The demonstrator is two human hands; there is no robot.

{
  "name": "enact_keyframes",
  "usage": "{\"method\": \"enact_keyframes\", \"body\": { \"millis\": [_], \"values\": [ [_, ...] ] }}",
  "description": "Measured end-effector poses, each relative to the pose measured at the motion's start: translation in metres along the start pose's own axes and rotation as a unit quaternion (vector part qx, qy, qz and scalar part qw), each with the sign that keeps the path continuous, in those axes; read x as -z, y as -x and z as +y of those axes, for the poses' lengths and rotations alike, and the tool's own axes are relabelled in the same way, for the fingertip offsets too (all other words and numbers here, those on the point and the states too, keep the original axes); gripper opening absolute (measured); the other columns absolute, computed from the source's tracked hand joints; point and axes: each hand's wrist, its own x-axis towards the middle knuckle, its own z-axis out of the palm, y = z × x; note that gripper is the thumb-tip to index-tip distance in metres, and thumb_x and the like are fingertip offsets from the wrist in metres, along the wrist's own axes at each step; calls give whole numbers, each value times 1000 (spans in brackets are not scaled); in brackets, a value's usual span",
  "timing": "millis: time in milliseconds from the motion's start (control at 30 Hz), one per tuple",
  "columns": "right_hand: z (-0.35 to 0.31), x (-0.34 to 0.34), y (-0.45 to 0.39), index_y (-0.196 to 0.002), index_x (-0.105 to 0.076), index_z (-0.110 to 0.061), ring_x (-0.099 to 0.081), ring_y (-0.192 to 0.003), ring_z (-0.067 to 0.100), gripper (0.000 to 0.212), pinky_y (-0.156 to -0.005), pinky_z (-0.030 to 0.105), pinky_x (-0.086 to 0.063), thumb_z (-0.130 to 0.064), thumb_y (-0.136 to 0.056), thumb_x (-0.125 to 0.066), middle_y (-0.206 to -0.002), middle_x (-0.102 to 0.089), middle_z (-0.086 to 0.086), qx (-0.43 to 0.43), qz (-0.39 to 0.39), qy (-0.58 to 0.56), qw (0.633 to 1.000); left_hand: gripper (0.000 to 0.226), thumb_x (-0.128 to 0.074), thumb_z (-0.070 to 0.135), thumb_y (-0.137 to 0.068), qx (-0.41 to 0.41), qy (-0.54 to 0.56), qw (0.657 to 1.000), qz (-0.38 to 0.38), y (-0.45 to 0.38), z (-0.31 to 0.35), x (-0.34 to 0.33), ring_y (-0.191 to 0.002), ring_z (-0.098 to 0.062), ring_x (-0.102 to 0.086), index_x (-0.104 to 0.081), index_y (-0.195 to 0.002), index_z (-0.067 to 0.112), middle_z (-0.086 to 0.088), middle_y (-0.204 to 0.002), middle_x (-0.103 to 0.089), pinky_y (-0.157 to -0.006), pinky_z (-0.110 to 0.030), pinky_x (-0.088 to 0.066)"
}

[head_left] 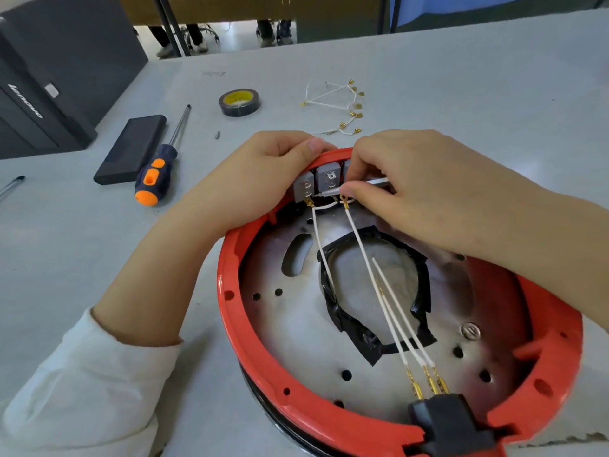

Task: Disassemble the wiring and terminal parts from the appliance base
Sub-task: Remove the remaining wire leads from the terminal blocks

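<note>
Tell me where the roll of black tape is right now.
In the head view, the roll of black tape lies on the grey table beyond the left hand, between the screwdriver and the loose white wires.

Your two hands fill the top of the round red plastic base. Long white wires cross its middle, so go around them. At left, the orange and black screwdriver and flat black block are in your way.
</note>
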Motion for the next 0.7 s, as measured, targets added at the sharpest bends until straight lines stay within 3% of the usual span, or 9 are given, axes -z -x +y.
{"method": "enact_keyframes", "body": {
  "millis": [367, 533, 700],
  "values": [
    [2, -4, -1, -88, -58, -23, -46, -79, 11, 16, -62, 26, -23, -37, -91, -51, -81, -53, -12, -2, 19, -19, 1000, 28, -43, 41, -100, -9, -10, 1000, 0, -2, -1, 0, -98, -41, -62, -70, -97, 37, -16, -102, -69, -87, -59, -50],
    [3, -7, -2, -88, -59, -22, -50, -82, 14, 17, -66, 27, -29, -37, -91, -52, -86, -57, -7, 9, 23, -19, 1000, 28, -42, 42, -100, -4, -23, 1000, 1, -2, -1, -1, -99, -36, -63, -69, -97, 38, -11, -102, -71, -87, -54, -51],
    [3, -9, -1, -86, -58, -24, -48, -81, 12, 14, -64, 26, -25, -36, -91, -54, -84, -53, -9, 3, 34, -29, 999, 29, -41, 42, -99, -1, -27, 1000, 3, -2, -1, -1, -98, -36, -63, -70, -97, 36, -12, -101, -70, -86, -50, -52]
  ]
}}
